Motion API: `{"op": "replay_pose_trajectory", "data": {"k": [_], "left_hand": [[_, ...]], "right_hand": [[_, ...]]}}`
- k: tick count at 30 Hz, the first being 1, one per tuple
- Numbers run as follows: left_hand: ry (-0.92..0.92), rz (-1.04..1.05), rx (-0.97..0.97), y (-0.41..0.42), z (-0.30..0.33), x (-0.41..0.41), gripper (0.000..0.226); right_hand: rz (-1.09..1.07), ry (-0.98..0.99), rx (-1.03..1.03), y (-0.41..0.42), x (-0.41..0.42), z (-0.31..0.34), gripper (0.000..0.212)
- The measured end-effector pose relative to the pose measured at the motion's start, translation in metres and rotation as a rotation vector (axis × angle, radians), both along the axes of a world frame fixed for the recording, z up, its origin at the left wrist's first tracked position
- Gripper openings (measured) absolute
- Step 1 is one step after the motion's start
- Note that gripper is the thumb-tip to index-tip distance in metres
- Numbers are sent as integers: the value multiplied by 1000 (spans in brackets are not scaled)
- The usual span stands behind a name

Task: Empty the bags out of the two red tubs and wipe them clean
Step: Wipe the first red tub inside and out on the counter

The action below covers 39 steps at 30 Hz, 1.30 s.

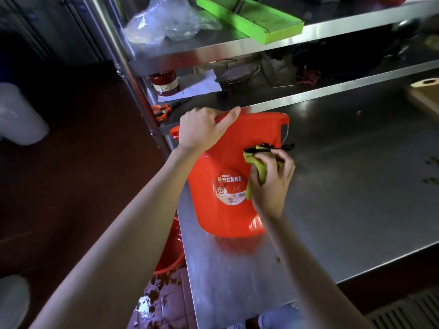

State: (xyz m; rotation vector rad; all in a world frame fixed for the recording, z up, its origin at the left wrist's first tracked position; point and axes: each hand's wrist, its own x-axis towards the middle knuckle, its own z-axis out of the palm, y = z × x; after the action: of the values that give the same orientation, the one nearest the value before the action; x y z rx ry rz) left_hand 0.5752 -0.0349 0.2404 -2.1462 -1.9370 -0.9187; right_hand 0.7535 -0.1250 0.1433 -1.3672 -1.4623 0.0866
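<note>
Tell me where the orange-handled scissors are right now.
In the head view, the scissors lie on the steel rack's lower shelf, left of the red bucket, just beyond the left hand.

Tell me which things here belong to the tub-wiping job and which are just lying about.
In the job: red tub, gripped at its rim by the left hand; yellow-green cloth in the right hand; second red tub.

Lying about: orange-handled scissors, green tray, clear plastic bag, red jar.

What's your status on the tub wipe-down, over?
Left hand grips red tub rim, steadying it on steel table. Right hand presses green cloth against tub's outer wall. Nothing in the way.
</note>
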Motion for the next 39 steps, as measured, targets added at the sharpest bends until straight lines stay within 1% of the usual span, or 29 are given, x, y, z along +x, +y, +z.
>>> {"op": "replay_pose_trajectory", "data": {"k": [3,6,8,10,13,15,18,20,23,24,26,28,29,30,31,32,34,36,38,39], "left_hand": [[-38,28,-32,6,0,-5,82],[-40,22,-53,5,1,-5,79],[-35,-9,-50,1,3,2,75],[-11,-22,-71,-1,6,9,75],[24,-30,-91,-5,9,15,87],[57,-48,-80,-10,13,19,87],[75,-105,-57,-21,18,27,74],[81,-185,-82,-26,23,29,63],[30,-412,-176,-29,25,13,41],[-18,-437,-226,-29,24,1,37],[-122,-402,-267,-31,18,-20,37],[-169,-291,-216,-36,7,-27,35],[-174,-216,-171,-38,2,-23,43],[-153,-133,-114,-39,-4,-17,63],[-131,-63,-68,-39,-8,-10,78],[-99,-10,-19,-38,-10,-5,82],[-78,38,54,-37,-10,2,77],[-70,38,93,-37,-3,4,69],[-67,28,72,-34,1,5,63],[-87,37,49,-32,3,6,66]], "right_hand": [[30,-51,2,-40,3,-39,31],[72,-145,-36,-94,12,-85,27],[69,-164,-69,-99,16,-94,25],[50,-147,-69,-77,18,-78,22],[95,-126,13,-33,16,-28,22],[95,-118,19,-3,13,7,21],[48,-181,54,29,7,48,18],[42,-224,78,36,7,62,19],[82,-246,104,32,19,59,19],[88,-243,109,31,25,56,18],[83,-195,103,33,37,53,16],[69,-108,92,37,39,55,16],[64,-63,92,37,36,58,16],[59,-33,92,36,31,60,16],[58,-28,89,33,23,62,16],[62,-50,89,30,15,63,16],[79,-131,100,21,1,60,16],[78,-171,105,12,-4,52,16],[95,-194,85,-4,-1,32,19],[123,-223,59,-16,3,14,21]]}}
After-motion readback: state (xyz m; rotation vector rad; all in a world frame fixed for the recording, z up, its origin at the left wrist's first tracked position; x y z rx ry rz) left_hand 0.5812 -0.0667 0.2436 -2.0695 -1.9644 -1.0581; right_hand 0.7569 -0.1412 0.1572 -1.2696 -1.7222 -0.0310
